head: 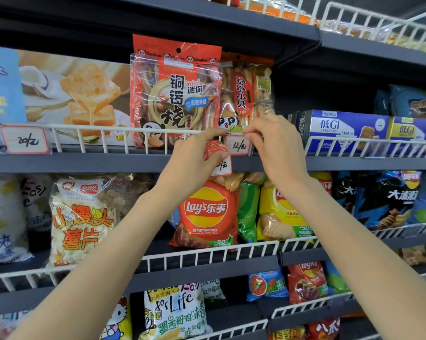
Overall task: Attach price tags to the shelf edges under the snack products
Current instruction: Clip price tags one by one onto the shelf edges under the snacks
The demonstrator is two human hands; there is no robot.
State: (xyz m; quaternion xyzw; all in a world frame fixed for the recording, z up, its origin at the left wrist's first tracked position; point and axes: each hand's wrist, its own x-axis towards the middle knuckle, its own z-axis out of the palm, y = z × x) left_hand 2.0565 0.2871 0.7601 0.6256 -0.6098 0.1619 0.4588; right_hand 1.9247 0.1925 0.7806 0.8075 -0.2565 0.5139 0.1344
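A white price tag with a red border, handwritten "12" (238,145), sits on the white wire rail (104,133) of the upper shelf, below a clear bag of biscuits (248,94). Both hands pinch its top corners: my right hand (275,143) at the right corner, my left hand (194,153) at the left. My left hand also holds a small stack of red-bordered tags (218,158) in its curled fingers. Another tag, "20" (23,141), hangs on the rail at the far left. A red panda-brand snack bag (175,94) stands beside the biscuits.
Dark shelf edge (84,161) runs under the rail. Blue boxes (342,131) stand on the right. Lay's chip bags (207,212) and other snack bags fill the shelf below, behind another wire rail (207,253). More snacks sit on lower shelves.
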